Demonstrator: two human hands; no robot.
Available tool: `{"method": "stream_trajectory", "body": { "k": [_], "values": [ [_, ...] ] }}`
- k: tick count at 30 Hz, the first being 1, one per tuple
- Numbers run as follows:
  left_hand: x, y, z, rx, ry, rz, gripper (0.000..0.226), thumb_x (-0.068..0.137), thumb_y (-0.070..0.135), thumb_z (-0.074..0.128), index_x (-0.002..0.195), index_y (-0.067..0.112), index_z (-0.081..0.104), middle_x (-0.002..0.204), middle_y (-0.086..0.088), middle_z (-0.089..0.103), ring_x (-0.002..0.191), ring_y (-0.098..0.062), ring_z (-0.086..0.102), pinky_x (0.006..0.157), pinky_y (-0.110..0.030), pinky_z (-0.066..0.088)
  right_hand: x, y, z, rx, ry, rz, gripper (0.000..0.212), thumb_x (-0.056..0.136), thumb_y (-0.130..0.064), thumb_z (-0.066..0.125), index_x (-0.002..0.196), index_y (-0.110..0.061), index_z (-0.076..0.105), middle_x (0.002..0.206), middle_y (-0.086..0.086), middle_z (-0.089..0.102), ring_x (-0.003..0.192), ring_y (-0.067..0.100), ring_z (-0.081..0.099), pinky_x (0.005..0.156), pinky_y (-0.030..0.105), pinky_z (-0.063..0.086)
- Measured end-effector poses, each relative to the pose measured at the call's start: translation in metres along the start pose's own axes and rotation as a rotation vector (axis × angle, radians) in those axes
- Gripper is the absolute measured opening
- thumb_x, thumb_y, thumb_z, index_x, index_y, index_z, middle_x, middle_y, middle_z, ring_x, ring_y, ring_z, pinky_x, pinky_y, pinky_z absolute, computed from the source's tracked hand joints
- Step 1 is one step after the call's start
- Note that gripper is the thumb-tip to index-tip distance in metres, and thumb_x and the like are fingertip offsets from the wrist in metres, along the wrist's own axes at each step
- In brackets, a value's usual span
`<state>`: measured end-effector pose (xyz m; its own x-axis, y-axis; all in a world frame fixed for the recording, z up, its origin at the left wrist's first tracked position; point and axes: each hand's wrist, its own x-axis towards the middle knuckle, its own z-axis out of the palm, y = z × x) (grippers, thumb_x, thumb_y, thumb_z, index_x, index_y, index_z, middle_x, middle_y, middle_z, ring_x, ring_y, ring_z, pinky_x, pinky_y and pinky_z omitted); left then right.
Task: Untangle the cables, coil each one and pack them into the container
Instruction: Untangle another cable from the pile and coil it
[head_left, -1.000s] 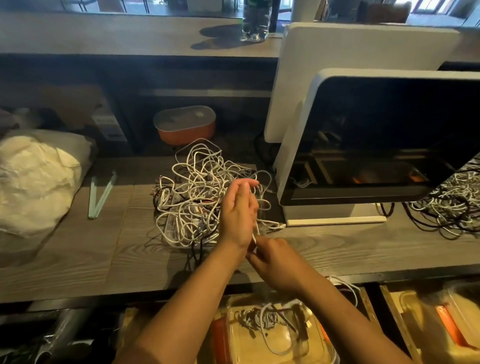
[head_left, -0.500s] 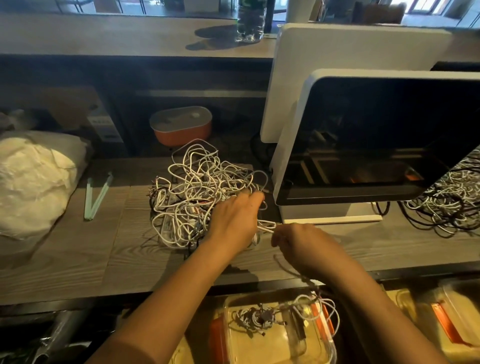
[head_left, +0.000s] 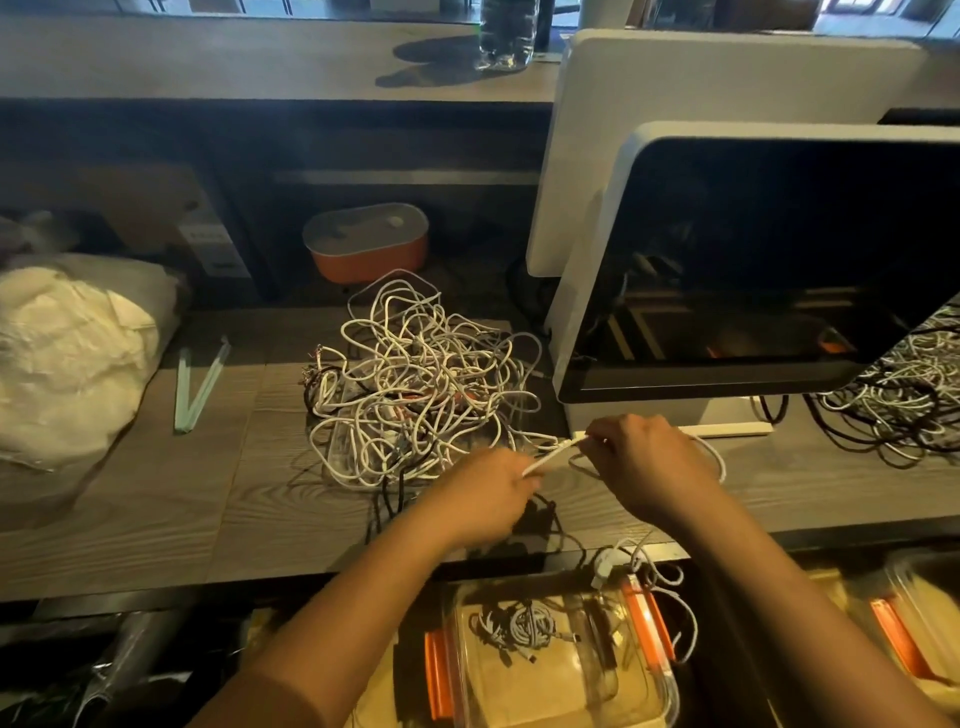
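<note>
Closest to you, below the desk edge, sits the clear container (head_left: 545, 686) with orange clips. A few coiled cables (head_left: 524, 621) lie inside it, and a loose white cable (head_left: 675, 613) hangs over its right side.

Just above, your left hand (head_left: 483, 499) and right hand (head_left: 649, 467) are close together over the desk (head_left: 208, 493). Each hand pinches the same thin white cable (head_left: 553, 454) between thumb and fingers. A short straight bit runs from one hand to the other. The rest of it loops round behind your right hand.

Just past your left hand lies the big tangled pile (head_left: 415, 379) of white and black cables. To its right stands a monitor (head_left: 779, 260), with another tangle (head_left: 904, 405) beside it. On the left are two green strips (head_left: 200, 384) and a white bag (head_left: 67, 353). An orange box (head_left: 366, 244) with a grey lid sits behind the pile.
</note>
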<state>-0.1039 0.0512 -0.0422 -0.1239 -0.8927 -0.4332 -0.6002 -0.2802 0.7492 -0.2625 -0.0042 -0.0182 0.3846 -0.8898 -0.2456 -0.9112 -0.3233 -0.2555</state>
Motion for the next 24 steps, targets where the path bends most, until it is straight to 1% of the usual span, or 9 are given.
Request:
{"method": "stream_trajectory", "body": {
  "k": [4, 6, 8, 12, 17, 19, 21, 22, 24],
  "values": [
    [-0.001, 0.007, -0.003, -0.731, -0.028, 0.008, 0.037, 0.098, 0.001, 0.038, 0.133, 0.008, 0.046, 0.123, -0.008, 0.056, 0.119, -0.018, 0.053, 0.087, -0.022, 0.05, 0.002, -0.005, 0.014, 0.071, 0.005, -0.003, 0.026, 0.1, -0.034, 0.037, 0.098, -0.02, 0.059, 0.085, 0.003, 0.061, 0.077, 0.017, 0.058, 0.07, 0.034, 0.051],
    [-0.004, 0.013, 0.001, -0.94, 0.013, 0.013, 0.037, 0.098, 0.0, 0.035, 0.135, 0.001, 0.042, 0.13, -0.013, 0.053, 0.124, -0.022, 0.05, 0.095, -0.024, 0.046, 0.003, -0.006, 0.018, 0.106, 0.04, -0.012, 0.026, 0.101, -0.033, 0.036, 0.101, -0.02, 0.058, 0.085, 0.003, 0.062, 0.076, 0.017, 0.059, 0.07, 0.035, 0.053],
    [-0.006, 0.015, 0.006, -1.029, 0.083, 0.015, 0.035, 0.099, 0.001, 0.035, 0.131, 0.001, 0.048, 0.12, -0.01, 0.06, 0.117, -0.018, 0.055, 0.102, -0.028, 0.042, 0.004, -0.008, 0.019, 0.106, 0.049, -0.029, 0.027, 0.101, -0.034, 0.035, 0.101, -0.019, 0.058, 0.086, 0.003, 0.063, 0.076, 0.018, 0.059, 0.069, 0.035, 0.052],
    [-0.006, 0.021, 0.003, -1.027, 0.168, 0.088, 0.03, 0.098, 0.005, 0.036, 0.113, 0.013, 0.06, 0.116, -0.004, 0.065, 0.119, -0.013, 0.055, 0.107, -0.029, 0.036, 0.007, -0.008, 0.018, 0.056, 0.037, -0.013, 0.021, 0.099, -0.029, 0.041, 0.099, -0.018, 0.059, 0.088, 0.005, 0.065, 0.077, 0.019, 0.061, 0.071, 0.034, 0.053],
    [-0.004, 0.034, -0.004, -1.133, 0.191, 0.271, 0.031, 0.1, 0.013, 0.03, 0.111, 0.015, 0.059, 0.113, 0.0, 0.068, 0.116, -0.01, 0.058, 0.103, -0.029, 0.038, 0.002, -0.008, 0.024, -0.038, -0.098, -0.015, 0.02, 0.097, -0.026, 0.043, 0.105, -0.016, 0.059, 0.097, 0.007, 0.064, 0.086, 0.021, 0.061, 0.079, 0.037, 0.054],
    [0.004, 0.044, -0.001, -1.197, 0.218, 0.32, 0.029, 0.101, 0.013, 0.029, 0.106, 0.014, 0.057, 0.098, -0.001, 0.071, 0.1, -0.015, 0.066, 0.094, -0.032, 0.047, -0.002, -0.02, 0.029, -0.054, -0.222, -0.096, 0.022, 0.098, -0.024, 0.041, 0.105, -0.013, 0.058, 0.101, 0.009, 0.064, 0.089, 0.022, 0.061, 0.08, 0.036, 0.053],
    [0.014, 0.052, -0.001, -1.189, 0.304, 0.311, 0.027, 0.102, 0.014, 0.029, 0.1, 0.015, 0.056, 0.076, 0.001, 0.062, 0.069, -0.011, 0.063, 0.069, -0.025, 0.052, -0.004, -0.033, 0.034, -0.034, -0.319, -0.166, 0.021, 0.097, -0.019, 0.042, 0.106, -0.009, 0.059, 0.104, 0.011, 0.064, 0.089, 0.021, 0.06, 0.079, 0.033, 0.052],
    [0.019, 0.052, 0.0, -1.09, 0.381, 0.329, 0.026, 0.102, 0.015, 0.03, 0.098, 0.017, 0.055, 0.071, 0.003, 0.054, 0.06, -0.008, 0.054, 0.057, -0.02, 0.046, -0.005, -0.036, 0.034, -0.02, -0.343, -0.18, 0.021, 0.097, -0.017, 0.042, 0.107, -0.009, 0.059, 0.104, 0.012, 0.064, 0.089, 0.021, 0.061, 0.079, 0.033, 0.052],
    [0.029, 0.045, 0.0, -0.544, 0.597, 0.43, 0.024, 0.101, 0.021, 0.033, 0.097, 0.018, 0.057, 0.076, 0.006, 0.05, 0.063, -0.007, 0.047, 0.055, -0.018, 0.037, -0.005, -0.039, 0.03, -0.015, -0.329, -0.178, 0.022, 0.098, -0.018, 0.042, 0.109, -0.01, 0.06, 0.104, 0.011, 0.064, 0.092, 0.022, 0.062, 0.081, 0.035, 0.053]
  ]
}}
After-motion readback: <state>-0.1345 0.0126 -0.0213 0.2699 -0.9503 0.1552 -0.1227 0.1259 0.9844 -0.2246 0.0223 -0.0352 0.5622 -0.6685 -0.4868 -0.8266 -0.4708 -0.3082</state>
